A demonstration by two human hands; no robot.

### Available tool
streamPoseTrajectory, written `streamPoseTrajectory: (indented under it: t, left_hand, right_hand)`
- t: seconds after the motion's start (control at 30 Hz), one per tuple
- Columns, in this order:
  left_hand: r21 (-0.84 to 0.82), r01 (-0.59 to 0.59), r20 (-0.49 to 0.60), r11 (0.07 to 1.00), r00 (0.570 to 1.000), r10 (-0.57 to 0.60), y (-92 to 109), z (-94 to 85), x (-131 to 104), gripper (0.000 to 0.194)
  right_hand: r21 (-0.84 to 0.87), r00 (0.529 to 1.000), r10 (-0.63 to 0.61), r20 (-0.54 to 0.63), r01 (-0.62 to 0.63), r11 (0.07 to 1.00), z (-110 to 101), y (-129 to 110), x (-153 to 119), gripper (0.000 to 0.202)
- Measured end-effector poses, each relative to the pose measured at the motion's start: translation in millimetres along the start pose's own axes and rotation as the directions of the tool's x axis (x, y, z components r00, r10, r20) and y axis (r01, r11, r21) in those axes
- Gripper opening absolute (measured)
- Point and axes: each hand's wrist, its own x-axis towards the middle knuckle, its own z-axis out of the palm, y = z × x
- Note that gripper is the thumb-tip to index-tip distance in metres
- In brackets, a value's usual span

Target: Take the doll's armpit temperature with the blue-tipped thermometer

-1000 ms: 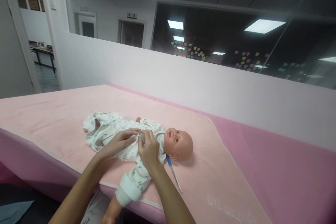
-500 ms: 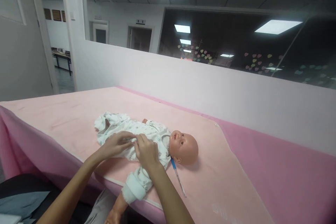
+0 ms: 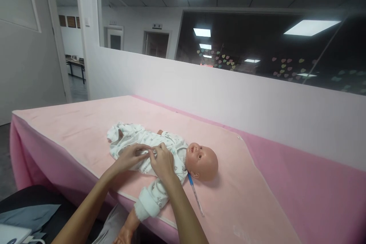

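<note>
A baby doll (image 3: pixel 203 162) lies on its back on the pink-covered table, head to the right, dressed in a white printed romper (image 3: pixel 177 145). My left hand (image 3: pixel 134 156) is closed at the romper's front, fingertips pinching the cloth around the belly. Right beside it, my right hand (image 3: pixel 162 161) also pinches the front of the romper, its fingertips almost touching the left ones. The exact bit of fabric between the fingers is hidden. One doll arm in a cuffed sleeve (image 3: pixel 151 200) stretches over the table's near edge, under my right forearm.
A thermometer with a blue end (image 3: pixel 195 194) lies beside the doll's neck. The pink table cover (image 3: pixel 243 198) hangs over the near edge. Behind the table rises a white wall (image 3: pixel 228 95) with a window. A white device with a cable (image 3: pixel 17 232) sits at lower left.
The view has shifted slightly, so everything sits a little further right. My fingers have moved slightly at the romper's front; the doll and thermometer stay in place.
</note>
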Motion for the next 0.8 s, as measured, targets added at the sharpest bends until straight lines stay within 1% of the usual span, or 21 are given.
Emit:
streamPoseTrajectory:
  t: [0.13,0.23,0.33,0.43,0.53,0.67,0.8]
  left_hand:
    - [0.065,-0.036,0.018,0.997,0.999,0.034,-1.7,-1.0,0.2,0.038]
    - [0.072,-0.05,0.031,0.996,0.998,0.048,-1.0,-2.2,-1.0,0.036]
    - [0.076,-0.058,0.007,0.995,0.998,0.058,0.9,-1.0,-2.7,0.037]
    - [0.08,-0.061,-0.015,0.995,0.998,0.062,2.9,1.1,-3.6,0.037]
    - [0.074,-0.058,0.002,0.996,0.998,0.058,3.7,1.3,-2.6,0.035]
    - [0.072,-0.039,0.023,0.997,0.999,0.037,2.8,-1.1,1.1,0.032]
    - [0.037,-0.025,0.034,0.999,0.999,0.023,2.4,-2.9,4.5,0.025]
  right_hand:
    - [0.025,1.0,0.011,0.018,-0.012,1.0,-2.1,0.3,0.3,0.015]
    - [0.121,0.999,0.041,0.026,-0.044,0.992,-2.9,2.5,2.7,0.014]
    - [0.196,0.996,0.072,0.045,-0.079,0.977,-3.2,4.1,5.0,0.017]
    - [0.186,0.994,0.085,0.071,-0.097,0.978,-3.7,4.0,5.9,0.023]
    - [0.15,0.99,0.085,0.115,-0.102,0.983,-4.4,3.1,5.4,0.025]
    - [0.114,0.987,0.088,0.138,-0.104,0.988,-4.2,2.7,4.7,0.019]
    - [0.12,0.986,0.087,0.143,-0.104,0.987,-3.6,3.2,4.4,0.013]
